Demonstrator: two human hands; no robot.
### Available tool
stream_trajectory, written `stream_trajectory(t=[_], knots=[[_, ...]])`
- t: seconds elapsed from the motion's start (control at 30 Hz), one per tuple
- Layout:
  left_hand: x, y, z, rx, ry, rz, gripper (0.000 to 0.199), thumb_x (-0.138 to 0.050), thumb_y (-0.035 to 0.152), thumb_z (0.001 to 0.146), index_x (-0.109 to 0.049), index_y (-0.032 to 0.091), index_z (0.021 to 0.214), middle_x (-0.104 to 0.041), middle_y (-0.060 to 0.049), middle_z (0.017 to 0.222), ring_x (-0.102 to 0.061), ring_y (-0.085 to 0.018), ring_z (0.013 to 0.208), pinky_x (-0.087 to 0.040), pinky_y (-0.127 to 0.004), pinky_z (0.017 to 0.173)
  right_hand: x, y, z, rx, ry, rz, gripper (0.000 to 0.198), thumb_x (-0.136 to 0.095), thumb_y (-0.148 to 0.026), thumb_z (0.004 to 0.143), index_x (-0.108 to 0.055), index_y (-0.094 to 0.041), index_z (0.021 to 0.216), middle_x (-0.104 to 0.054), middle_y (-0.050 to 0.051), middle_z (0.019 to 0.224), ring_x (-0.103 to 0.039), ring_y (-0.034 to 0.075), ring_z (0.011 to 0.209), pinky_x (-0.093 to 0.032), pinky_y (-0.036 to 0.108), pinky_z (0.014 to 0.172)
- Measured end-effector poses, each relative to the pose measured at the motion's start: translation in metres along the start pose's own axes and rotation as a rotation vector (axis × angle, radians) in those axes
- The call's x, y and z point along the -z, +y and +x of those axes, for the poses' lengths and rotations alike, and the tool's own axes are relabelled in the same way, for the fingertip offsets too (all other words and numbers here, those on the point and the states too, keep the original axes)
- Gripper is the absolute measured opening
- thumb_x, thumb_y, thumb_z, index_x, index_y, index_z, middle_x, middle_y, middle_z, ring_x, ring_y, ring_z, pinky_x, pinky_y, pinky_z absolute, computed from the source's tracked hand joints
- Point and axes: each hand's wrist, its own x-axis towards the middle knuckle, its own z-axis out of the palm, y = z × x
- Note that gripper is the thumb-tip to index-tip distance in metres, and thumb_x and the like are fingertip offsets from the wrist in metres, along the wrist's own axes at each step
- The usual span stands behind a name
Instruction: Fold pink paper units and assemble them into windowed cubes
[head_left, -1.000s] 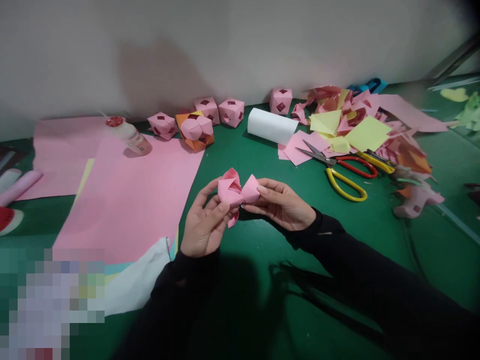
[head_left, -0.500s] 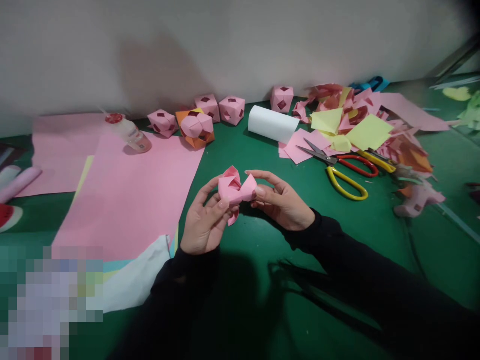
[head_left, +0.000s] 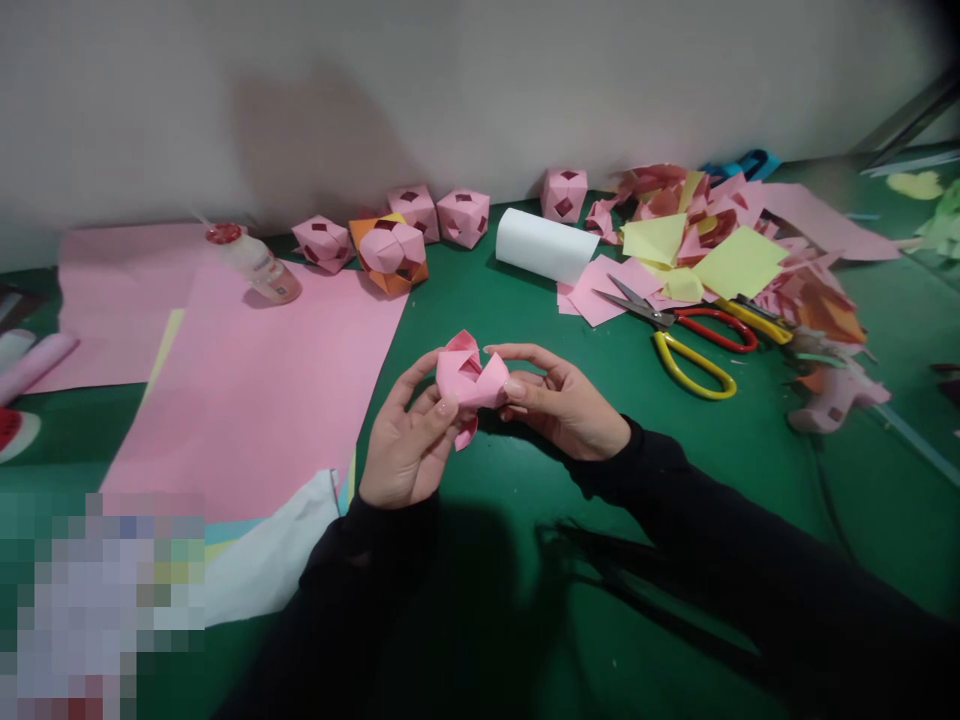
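Observation:
Both my hands hold a pink folded-paper piece above the green table. My left hand pinches its left and lower side, thumb in front. On the right edge, my right hand grips a fold between thumb and fingers. The piece has an opening on top, and a curved flap hangs below it. Behind stand several finished-looking pink paper balls with diamond-shaped holes. One orange and pink paper ball sits among them.
Scissors with red and yellow handles lie to the right, beside a heap of paper scraps. A white roll lies behind my hands. Pink sheets and a small drink bottle are left. A glue gun lies far right.
My right hand has shifted slightly left, pressing the right fold closer to the body of the paper piece, so the gap on top looks narrower. My left hand has barely moved.

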Motion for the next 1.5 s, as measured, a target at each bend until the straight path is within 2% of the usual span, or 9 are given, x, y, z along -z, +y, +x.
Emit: stream_trajectory(t=[0.27, 0.4, 0.67, 0.83, 0.9, 1.07, 1.2, 1.37, 1.5], knots=[[-0.001, 0.002, -0.002, 0.010, -0.009, 0.021, 0.051, -0.084, 0.027, 0.075, -0.064, 0.028, 0.123, -0.071, -0.006, 0.102, -0.065, -0.014, 0.071, -0.050, -0.025, 0.057, 0.001, 0.000, 0.000, -0.028, -0.006, 0.001, 0.039, -0.086, -0.024, 0.071, -0.072, -0.025, 0.107, -0.076, -0.003, 0.076, -0.068, 0.009, 0.068, -0.055, 0.020, 0.066], [0.001, -0.001, 0.001, -0.009, -0.006, -0.021, 0.053, -0.086, 0.027, 0.073, -0.065, 0.027, 0.121, -0.072, -0.004, 0.098, -0.065, -0.012, 0.067, -0.050, -0.023, 0.054, 0.001, 0.000, 0.000, -0.030, -0.025, 0.027, 0.037, -0.086, -0.023, 0.071, -0.072, -0.024, 0.106, -0.077, -0.003, 0.075, -0.069, 0.008, 0.068, -0.056, 0.018, 0.066], [-0.003, 0.006, 0.002, 0.071, -0.010, -0.039, 0.051, -0.089, 0.030, 0.068, -0.068, 0.024, 0.114, -0.074, -0.006, 0.101, -0.067, -0.015, 0.073, -0.053, -0.024, 0.057, -0.001, -0.001, 0.001, -0.046, -0.019, 0.075, 0.039, -0.089, -0.029, 0.069, -0.073, -0.022, 0.104, -0.075, -0.003, 0.076, -0.067, 0.007, 0.062, -0.059, 0.020, 0.068], [-0.003, 0.007, 0.000, 0.080, 0.012, -0.066, 0.050, -0.086, 0.028, 0.072, -0.068, 0.025, 0.118, -0.074, -0.004, 0.096, -0.068, -0.015, 0.071, -0.053, -0.024, 0.058, -0.002, -0.001, 0.001, -0.029, 0.003, 0.104, 0.041, -0.088, -0.039, 0.068, -0.074, -0.022, 0.102, -0.075, 0.000, 0.084, -0.069, 0.010, 0.073, -0.061, 0.023, 0.071], [-0.003, 0.007, -0.002, 0.079, 0.022, -0.075, 0.050, -0.085, 0.028, 0.073, -0.068, 0.026, 0.120, -0.073, -0.004, 0.096, -0.067, -0.014, 0.072, -0.053, -0.025, 0.061, -0.001, -0.001, 0.002, -0.031, 0.008, 0.097, 0.039, -0.088, -0.037, 0.068, -0.074, -0.021, 0.102, -0.075, 0.000, 0.083, -0.068, 0.010, 0.073, -0.059, 0.021, 0.068], [-0.005, 0.009, -0.003, 0.059, 0.011, -0.089, 0.047, -0.081, 0.029, 0.077, -0.067, 0.026, 0.121, -0.071, -0.007, 0.107, -0.064, -0.015, 0.075, -0.051, -0.026, 0.059, 0.000, 0.001, 0.004, -0.009, -0.043, 0.075, 0.035, -0.088, -0.023, 0.068, -0.075, -0.020, 0.100, -0.072, -0.004, 0.075, -0.062, 0.004, 0.063, -0.052, 0.015, 0.061], [-0.004, 0.012, -0.002, 0.076, -0.011, -0.093, 0.043, -0.075, 0.025, 0.079, -0.067, 0.025, 0.122, -0.069, -0.009, 0.112, -0.064, -0.017, 0.078, -0.049, -0.027, 0.060, 0.001, 0.003, 0.003, 0.016, -0.107, 0.024, 0.033, -0.088, -0.018, 0.067, -0.075, -0.021, 0.098, -0.072, -0.004, 0.077, -0.064, 0.005, 0.067, -0.053, 0.017, 0.066], [-0.005, 0.013, -0.003, 0.075, -0.029, -0.054, 0.047, -0.073, 0.017, 0.076, -0.067, 0.026, 0.122, -0.064, -0.009, 0.128, -0.063, -0.017, 0.079, -0.047, -0.028, 0.060, 0.002, 0.002, 0.002, 0.019, -0.114, -0.021, 0.025, -0.084, -0.024, 0.073, -0.075, -0.020, 0.096, -0.072, 0.000, 0.088, -0.065, 0.007, 0.075, -0.054, 0.019, 0.069], [-0.008, 0.014, -0.006, 0.063, -0.055, 0.007, 0.055, -0.077, 0.016, 0.075, -0.064, 0.031, 0.126, -0.061, -0.007, 0.135, -0.062, -0.015, 0.083, -0.047, -0.027, 0.063, 0.001, 0.002, 0.000, 0.058, -0.141, -0.059, 0.033, -0.084, -0.027, 0.074, -0.072, -0.021, 0.105, -0.071, 0.002, 0.100, -0.066, 0.010, 0.085, -0.054, 0.023, 0.077]])
